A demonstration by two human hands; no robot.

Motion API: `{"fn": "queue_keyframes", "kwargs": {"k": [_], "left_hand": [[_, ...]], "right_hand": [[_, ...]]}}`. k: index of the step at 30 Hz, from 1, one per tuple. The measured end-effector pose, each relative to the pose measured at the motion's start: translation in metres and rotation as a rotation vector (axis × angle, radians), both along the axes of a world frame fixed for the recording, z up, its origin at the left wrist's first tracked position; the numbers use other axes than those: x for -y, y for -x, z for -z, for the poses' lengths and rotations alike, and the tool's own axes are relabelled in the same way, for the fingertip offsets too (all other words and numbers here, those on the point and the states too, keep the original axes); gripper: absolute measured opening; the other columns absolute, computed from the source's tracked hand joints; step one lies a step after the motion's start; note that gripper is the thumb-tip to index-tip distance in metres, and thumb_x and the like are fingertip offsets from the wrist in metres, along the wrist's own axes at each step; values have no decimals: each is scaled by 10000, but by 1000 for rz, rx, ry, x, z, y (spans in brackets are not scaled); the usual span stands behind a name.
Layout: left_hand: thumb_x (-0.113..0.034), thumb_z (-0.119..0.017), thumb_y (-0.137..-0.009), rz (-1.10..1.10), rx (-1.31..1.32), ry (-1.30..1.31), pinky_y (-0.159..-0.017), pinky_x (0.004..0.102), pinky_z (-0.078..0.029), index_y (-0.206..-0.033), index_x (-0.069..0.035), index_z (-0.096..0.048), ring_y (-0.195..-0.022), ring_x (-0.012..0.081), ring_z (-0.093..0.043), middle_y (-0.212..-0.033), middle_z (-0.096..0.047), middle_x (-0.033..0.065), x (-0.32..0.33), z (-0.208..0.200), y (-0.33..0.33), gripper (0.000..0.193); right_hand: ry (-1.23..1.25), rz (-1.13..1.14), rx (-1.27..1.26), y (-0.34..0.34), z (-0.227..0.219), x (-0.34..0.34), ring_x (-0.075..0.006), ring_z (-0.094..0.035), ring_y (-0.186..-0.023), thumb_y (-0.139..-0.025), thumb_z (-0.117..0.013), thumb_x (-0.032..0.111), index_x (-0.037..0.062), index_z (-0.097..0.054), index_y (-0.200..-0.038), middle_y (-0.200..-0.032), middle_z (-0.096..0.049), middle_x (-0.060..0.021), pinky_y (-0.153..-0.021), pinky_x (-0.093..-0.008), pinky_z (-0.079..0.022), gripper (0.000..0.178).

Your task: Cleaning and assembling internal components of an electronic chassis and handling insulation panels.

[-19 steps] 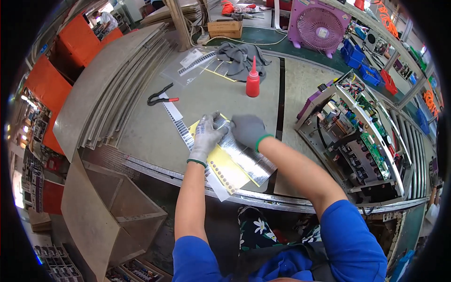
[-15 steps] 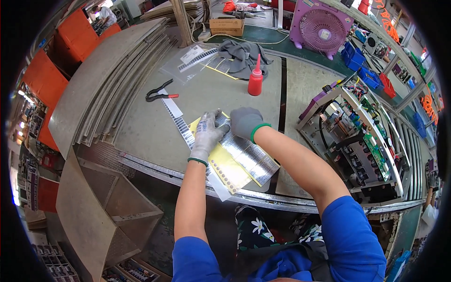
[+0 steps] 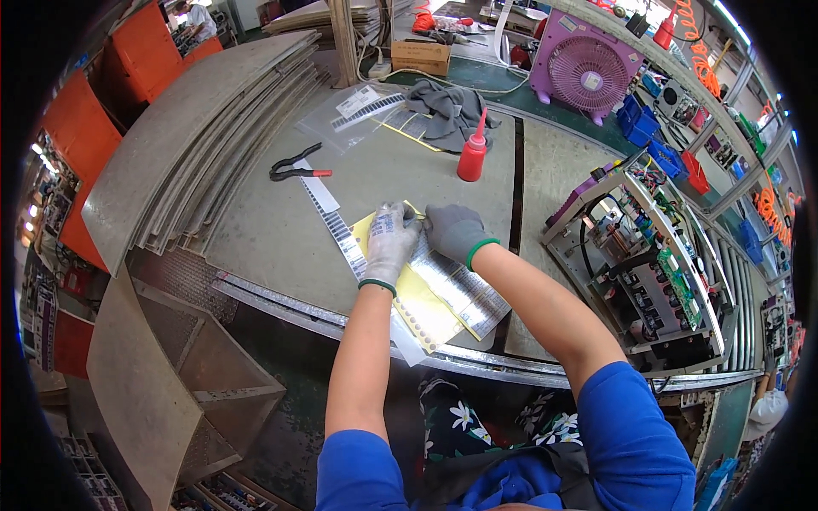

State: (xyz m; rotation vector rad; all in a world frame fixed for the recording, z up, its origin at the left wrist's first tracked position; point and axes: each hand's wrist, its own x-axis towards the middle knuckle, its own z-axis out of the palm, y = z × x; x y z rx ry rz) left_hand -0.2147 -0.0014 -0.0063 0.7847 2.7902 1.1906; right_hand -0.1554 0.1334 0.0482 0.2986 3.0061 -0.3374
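Note:
My left hand (image 3: 392, 237), in a pale grey glove, is closed at the far edge of a silver label sheet (image 3: 464, 294) with yellow backing. Close beside it, my right hand (image 3: 456, 230), in a darker grey glove, is curled with its fingertips together; whatever is between them is hidden. A yellow sheet with a row of round dots (image 3: 419, 322) lies partly under the silver one. Left of these runs a white strip of dark rectangular labels (image 3: 339, 232). Beyond my hands stand a red squeeze bottle (image 3: 472, 159) and, further left, black pliers with a red grip (image 3: 294, 168).
An opened electronic unit (image 3: 643, 264) with exposed boards and wires stands at the right. Stacked grey panels (image 3: 213, 128) lean at the left. A grey cloth (image 3: 447, 112) lies at the back beside a clear plastic bag (image 3: 341, 128). Behind is a purple fan (image 3: 588, 68).
My two hands have come closer together at the sheet's far edge. The left fingers have curled in, and the view has shifted slightly.

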Motion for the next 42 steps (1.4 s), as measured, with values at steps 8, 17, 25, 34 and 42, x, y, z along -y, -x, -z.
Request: {"fn": "queue_keyframes", "kwargs": {"k": [8,17,25,34,42], "left_hand": [[-238,-659,-859,-111,-30,-133,-901,435,-500,-954,-35,-714,-997,369,-647,-995,-689,204,-10,9,10,231],[-137,-697,-877,-355,239,-766,-601,312,-493,-956,41,-721,-634,135,-590,-749,-673,63,81,-54,62,196],[-46,-716,-798,109,-1075,-175,-640,348,-510,-998,-116,-710,-743,220,-641,-1028,-638,69,61,-199,-199,213],[-182,-809,-770,722,-1145,6,-635,363,-525,-1108,-121,-691,-777,254,-655,-1117,-634,97,-33,-196,-347,364],[-200,-739,-882,604,-689,-226,-740,323,-501,-1077,-21,-670,-775,241,-629,-990,-663,118,-166,-218,-448,274]], "right_hand": [[190,31,-475,-69,40,29,-354,-655,-947,-938,-554,284,85,-600,-1095,-1018,-652,-156,-786,-495,-515,257],[53,-187,-467,-86,36,47,-309,-572,-1047,-922,-562,320,83,-593,-1144,-1076,-599,-141,-838,-449,-449,326],[1681,20,-244,-207,-109,22,-217,-619,-1058,-990,-433,611,21,-594,-1266,-1163,-667,-113,-896,-368,-458,671],[1115,159,-1047,-409,-138,-80,-96,-634,-827,-997,-581,160,-25,-679,-1165,-938,-704,-47,-744,-261,-529,268],[1026,345,-979,-619,-59,-226,-113,-611,-1026,-957,-576,67,-8,-639,-1266,-1099,-684,-51,-931,-282,-488,324]]}}
